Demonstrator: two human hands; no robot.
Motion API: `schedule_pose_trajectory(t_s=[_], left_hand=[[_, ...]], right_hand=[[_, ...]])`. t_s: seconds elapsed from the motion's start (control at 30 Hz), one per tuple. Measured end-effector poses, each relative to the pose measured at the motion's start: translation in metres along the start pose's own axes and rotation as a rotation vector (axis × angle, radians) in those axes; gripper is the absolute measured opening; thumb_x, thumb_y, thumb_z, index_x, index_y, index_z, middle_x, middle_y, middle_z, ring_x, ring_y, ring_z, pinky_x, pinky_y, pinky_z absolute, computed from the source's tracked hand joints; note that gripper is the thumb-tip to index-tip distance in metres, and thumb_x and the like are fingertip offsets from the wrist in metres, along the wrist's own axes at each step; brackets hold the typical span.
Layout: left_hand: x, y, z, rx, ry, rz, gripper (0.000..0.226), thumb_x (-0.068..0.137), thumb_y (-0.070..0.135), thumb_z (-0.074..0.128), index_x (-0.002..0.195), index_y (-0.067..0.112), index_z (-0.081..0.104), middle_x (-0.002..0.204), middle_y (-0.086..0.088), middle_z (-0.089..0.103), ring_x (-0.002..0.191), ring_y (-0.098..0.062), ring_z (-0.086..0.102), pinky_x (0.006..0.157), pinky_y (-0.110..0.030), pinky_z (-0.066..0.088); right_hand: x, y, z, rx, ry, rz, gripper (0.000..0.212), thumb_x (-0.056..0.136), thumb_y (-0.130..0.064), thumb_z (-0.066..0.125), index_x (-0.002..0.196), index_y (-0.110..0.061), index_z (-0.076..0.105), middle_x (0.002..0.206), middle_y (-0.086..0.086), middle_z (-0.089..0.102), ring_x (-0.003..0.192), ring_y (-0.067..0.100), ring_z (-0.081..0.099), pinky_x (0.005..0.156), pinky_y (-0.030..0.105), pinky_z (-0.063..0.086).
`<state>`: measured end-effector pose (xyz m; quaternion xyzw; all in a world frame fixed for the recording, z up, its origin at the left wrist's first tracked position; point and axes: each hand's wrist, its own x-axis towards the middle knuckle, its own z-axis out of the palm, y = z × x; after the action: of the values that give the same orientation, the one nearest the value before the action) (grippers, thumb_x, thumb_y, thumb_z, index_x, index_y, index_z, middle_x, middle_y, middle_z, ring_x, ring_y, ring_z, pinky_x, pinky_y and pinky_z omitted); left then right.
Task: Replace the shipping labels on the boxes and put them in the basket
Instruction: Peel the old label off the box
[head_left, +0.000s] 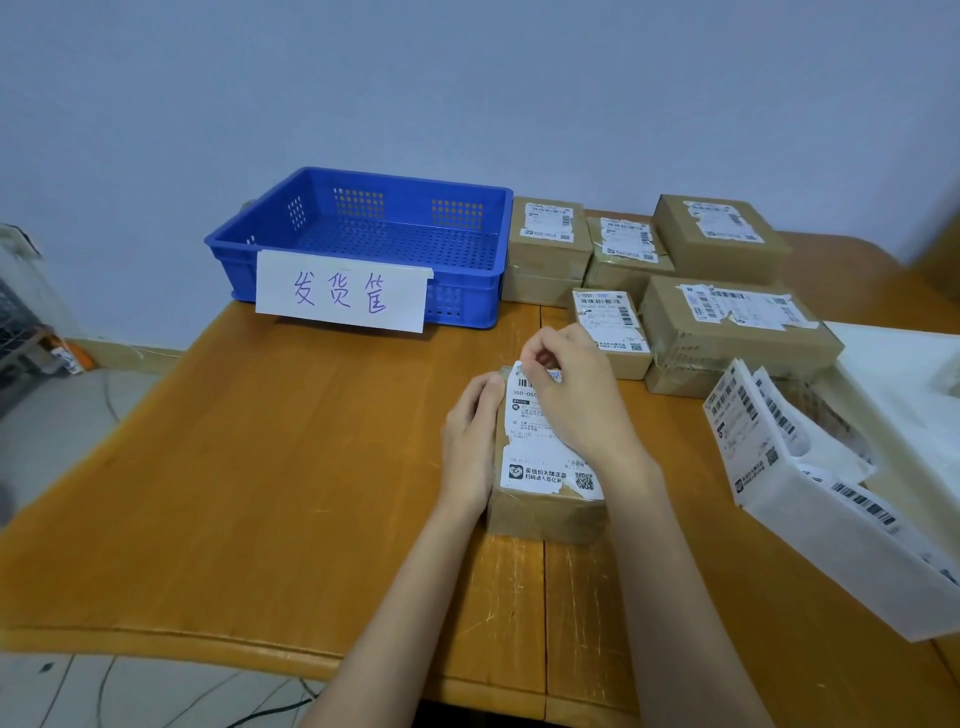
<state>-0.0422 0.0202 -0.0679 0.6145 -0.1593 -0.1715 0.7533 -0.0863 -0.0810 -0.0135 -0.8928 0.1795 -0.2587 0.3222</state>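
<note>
Six cardboard boxes sit on the wooden table (249, 467); one of them, the near box (545, 512), lies in front of the person, lengthwise away from them, with a white shipping label (540, 447) on its top face; the label's edges look torn and its far left corner is lifted off the cardboard. The right hand (574, 395) reaches over the box top, thumb and forefinger pinching that raised corner at the far end; the left hand (470, 441) lies along the left side of the box, fingers curled against the upper edge, holding it steady. Five other boxes stand at the back right of the table: a tall box (548, 249) touching the right wall of the blue basket (467, 208), a low box (626, 254) just beside it, a rear box (719, 236) farther right, a small box (613, 330) just behind the right hand, and a wide box (737, 332) beside that; each carries a ragged white label. The basket is perforated plastic, set at the table's far edge against the wall, nothing visible inside; a paper sign (340, 291) with purple handwritten characters hangs over its front wall. Right of the near box, well apart from it, a white holder (841, 551) leans with a stack of fresh labels (737, 415) standing in it.
</note>
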Motion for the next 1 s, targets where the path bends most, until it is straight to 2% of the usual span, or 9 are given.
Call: schedule_pose_trajectory(t_s=[0.17,0.27,0.37,0.43,0.53,0.7,0.83,0.9,1.0], left_hand=[[0.0008,-0.0007,0.0001,0.009,-0.003,0.002,0.026,0.104,0.031,0.048,0.105,0.017,0.07,0.094,0.0,0.071,0.085,-0.01,0.062,0.076,-0.03,0.044],[0.0,-0.0005,-0.0001,0.013,0.002,-0.002,0.026,0.104,0.031,0.048,0.106,0.017,0.07,0.098,-0.001,0.072,0.086,-0.009,0.062,0.077,-0.03,0.045],[0.0002,0.0003,-0.0001,0.01,0.002,-0.009,0.026,0.104,0.03,0.048,0.106,0.016,0.069,0.1,-0.004,0.072,0.087,-0.011,0.063,0.079,-0.032,0.045],[0.0013,0.0006,-0.0004,0.008,0.005,-0.01,0.025,0.103,0.029,0.049,0.104,0.015,0.069,0.098,-0.005,0.071,0.087,-0.012,0.062,0.078,-0.033,0.044],[0.0036,0.0005,-0.0007,0.019,0.005,-0.009,0.024,0.103,0.027,0.049,0.1,0.013,0.068,0.091,0.002,0.07,0.086,-0.011,0.06,0.079,-0.033,0.043],[0.0039,0.001,-0.0007,0.051,0.001,-0.009,0.024,0.104,0.028,0.047,0.102,0.016,0.068,0.092,0.004,0.07,0.087,-0.01,0.061,0.078,-0.03,0.044],[0.0024,0.0015,0.0,0.058,0.012,0.002,0.026,0.104,0.029,0.046,0.105,0.015,0.067,0.099,-0.001,0.071,0.087,-0.007,0.062,0.075,-0.023,0.045],[0.0028,0.0017,0.0001,0.057,0.018,-0.009,0.026,0.104,0.029,0.046,0.107,0.015,0.067,0.1,0.001,0.071,0.087,-0.004,0.062,0.073,-0.019,0.044],[0.0026,0.0015,0.0002,0.05,0.016,-0.018,0.025,0.104,0.03,0.047,0.107,0.016,0.068,0.1,0.001,0.071,0.089,-0.006,0.063,0.076,-0.024,0.045]], right_hand=[[-0.0013,-0.0002,-0.0008,0.065,0.032,0.03,0.012,0.095,-0.012,0.056,0.085,-0.018,0.06,0.097,-0.009,0.04,0.089,0.001,0.05,0.075,0.01,0.043],[-0.0004,-0.0013,-0.0027,0.147,0.062,0.056,0.014,0.096,-0.01,0.054,0.093,-0.019,0.064,0.103,-0.006,0.045,0.09,-0.003,0.052,0.075,0.004,0.04],[0.0006,-0.0013,-0.004,0.223,0.016,0.093,0.021,0.095,-0.009,0.054,0.101,-0.025,0.066,0.111,-0.007,0.049,0.097,-0.001,0.055,0.079,0.009,0.042],[-0.0004,-0.0018,-0.0029,0.135,-0.021,0.072,0.013,0.09,-0.013,0.062,0.09,-0.024,0.068,0.107,-0.011,0.05,0.097,-0.002,0.054,0.08,0.013,0.043],[-0.0015,-0.0013,-0.0028,0.155,0.016,0.048,0.01,0.086,-0.012,0.069,0.081,-0.02,0.066,0.103,-0.01,0.051,0.096,-0.002,0.053,0.079,0.006,0.039],[-0.0018,-0.0015,-0.0032,0.176,-0.005,0.072,0.011,0.087,-0.01,0.067,0.08,-0.017,0.063,0.102,-0.007,0.047,0.095,0.0,0.053,0.078,0.012,0.04],[-0.0011,-0.002,-0.0058,0.278,0.011,0.12,0.011,0.086,-0.006,0.066,0.077,-0.014,0.063,0.1,-0.004,0.045,0.091,-0.002,0.051,0.077,0.007,0.037],[-0.0006,-0.0023,-0.0066,0.319,0.028,0.152,0.013,0.087,-0.004,0.062,0.077,-0.012,0.066,0.101,-0.001,0.047,0.09,0.0,0.051,0.079,0.012,0.037],[-0.0018,-0.004,-0.0072,0.304,0.048,0.129,0.022,0.088,-0.001,0.056,0.081,-0.017,0.07,0.104,-0.003,0.051,0.094,0.0,0.052,0.08,0.014,0.04]])
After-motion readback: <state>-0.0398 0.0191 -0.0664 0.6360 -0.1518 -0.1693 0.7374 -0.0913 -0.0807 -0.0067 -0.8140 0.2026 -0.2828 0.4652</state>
